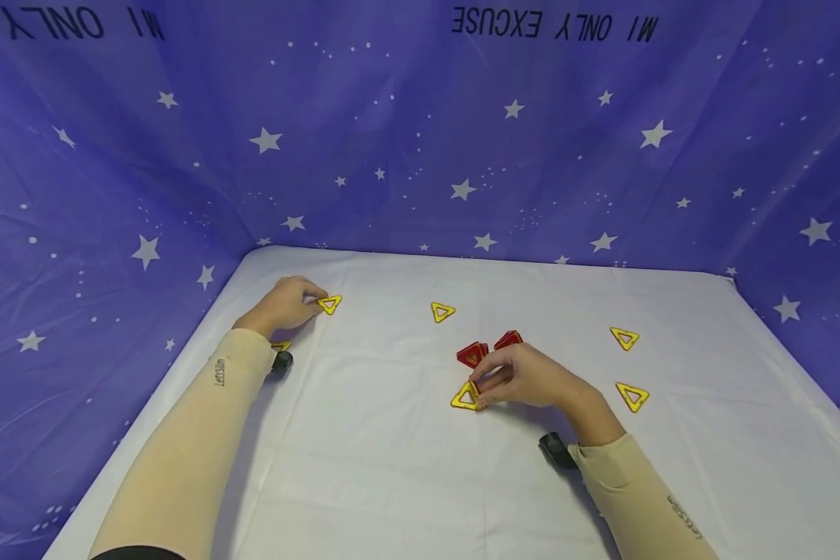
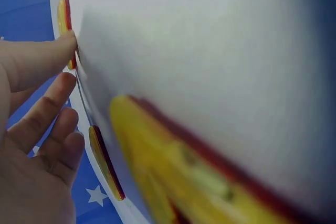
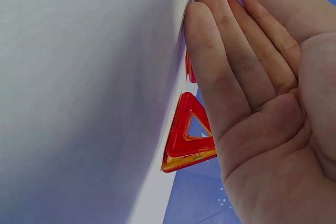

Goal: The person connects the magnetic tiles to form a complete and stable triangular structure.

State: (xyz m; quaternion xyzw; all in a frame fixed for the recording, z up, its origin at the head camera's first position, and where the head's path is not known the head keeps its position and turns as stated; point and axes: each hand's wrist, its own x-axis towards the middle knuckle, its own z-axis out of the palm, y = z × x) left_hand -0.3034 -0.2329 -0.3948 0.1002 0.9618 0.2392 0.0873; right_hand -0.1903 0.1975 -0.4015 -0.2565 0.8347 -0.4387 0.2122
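Observation:
In the head view my left hand (image 1: 290, 302) is at the table's far left, its thumb and forefinger pinching one corner of a yellow triangular magnetic tile (image 1: 330, 304). The left wrist view shows that thumb against the tile (image 2: 64, 17) at the table surface. Near the middle, my right hand (image 1: 528, 377) pinches a triangular magnetic tile (image 1: 466, 397) with a red piece at its edge, mostly hidden by the fingers. Just beyond that hand are two red raised pieces (image 1: 472, 355) made of triangles; the farther red piece (image 1: 509, 339) is partly covered by the hand.
A yellow triangle (image 1: 442, 312) lies at the back middle. Two more, a farther triangle (image 1: 624, 338) and a nearer triangle (image 1: 632, 397), lie on the right. Another triangle (image 1: 280, 346) is partly under the left wrist. Purple star-printed cloth (image 1: 420, 140) encloses the white table (image 1: 364, 482).

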